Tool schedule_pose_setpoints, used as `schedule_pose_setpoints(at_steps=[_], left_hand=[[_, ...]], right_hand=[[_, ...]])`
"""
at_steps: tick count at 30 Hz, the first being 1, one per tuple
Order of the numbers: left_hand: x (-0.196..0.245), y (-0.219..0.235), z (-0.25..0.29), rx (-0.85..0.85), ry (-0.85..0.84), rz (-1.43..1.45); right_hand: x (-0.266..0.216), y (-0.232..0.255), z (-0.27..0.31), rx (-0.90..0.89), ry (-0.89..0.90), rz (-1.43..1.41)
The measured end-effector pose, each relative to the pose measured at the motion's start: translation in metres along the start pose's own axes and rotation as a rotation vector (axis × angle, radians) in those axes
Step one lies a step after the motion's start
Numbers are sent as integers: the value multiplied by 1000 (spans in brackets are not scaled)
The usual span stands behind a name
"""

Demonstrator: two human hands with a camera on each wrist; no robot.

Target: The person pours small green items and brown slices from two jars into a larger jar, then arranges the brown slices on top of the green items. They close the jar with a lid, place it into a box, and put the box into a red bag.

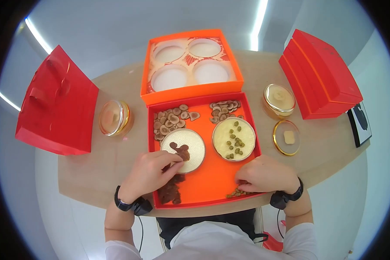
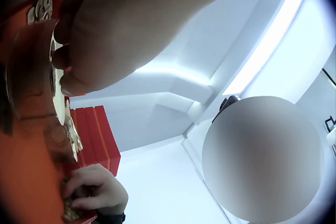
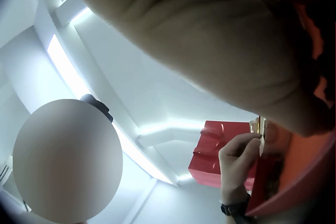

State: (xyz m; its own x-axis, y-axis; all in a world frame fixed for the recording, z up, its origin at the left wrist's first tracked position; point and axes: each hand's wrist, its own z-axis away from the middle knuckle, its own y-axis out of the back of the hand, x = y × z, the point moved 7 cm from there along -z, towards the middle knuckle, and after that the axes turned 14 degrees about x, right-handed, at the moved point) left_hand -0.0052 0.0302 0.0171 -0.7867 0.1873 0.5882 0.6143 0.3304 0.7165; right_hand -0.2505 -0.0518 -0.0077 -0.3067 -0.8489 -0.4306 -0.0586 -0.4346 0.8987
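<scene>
My left hand (image 1: 151,171) is over the round cream-topped container (image 1: 196,143) on the left of the red box. Its thumb and fingers pinch at the dark brown dried pieces (image 1: 180,150) on that top. More dark dried pieces (image 1: 170,193) lie in the box's near left corner. In the near right corner my right hand (image 1: 264,174) has its fingers curled down into a small pile of green dried buds (image 1: 235,193). Several such buds (image 1: 236,142) are scattered on the second round container (image 1: 222,135). The left wrist view shows the left container's clear side wall (image 2: 32,77).
Sliced brown dried pieces (image 1: 171,121) fill the box's far left corner, with others (image 1: 224,108) at far right. Behind stands an orange tray (image 1: 190,96) with round hollows. Gold-rimmed jars (image 1: 113,118) flank the box, beside a red bag (image 1: 58,108) and red boxes (image 1: 318,82).
</scene>
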Motion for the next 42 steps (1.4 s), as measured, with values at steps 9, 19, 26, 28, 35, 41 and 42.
schedule_pose_setpoints(at_steps=[9,19,26,28,35,41,42], left_hand=[[9,-11,22,-475,-5,105],[5,-23,30,-500,-101,-139],[3,-26,34,-451,-149,-242],[3,-26,33,-461,-163,-252],[1,-24,34,-456,-127,-278],[0,-23,35,-470,-111,-348],[0,-22,34,-467,-116,-348]], right_hand=[[-2,4,-4,136,26,-105],[26,50,-5,783,-278,14],[30,48,-5,781,-325,36],[28,48,-6,793,-305,38],[25,49,-5,838,-247,63],[23,49,-5,834,-227,73],[24,49,-5,841,-224,68]])
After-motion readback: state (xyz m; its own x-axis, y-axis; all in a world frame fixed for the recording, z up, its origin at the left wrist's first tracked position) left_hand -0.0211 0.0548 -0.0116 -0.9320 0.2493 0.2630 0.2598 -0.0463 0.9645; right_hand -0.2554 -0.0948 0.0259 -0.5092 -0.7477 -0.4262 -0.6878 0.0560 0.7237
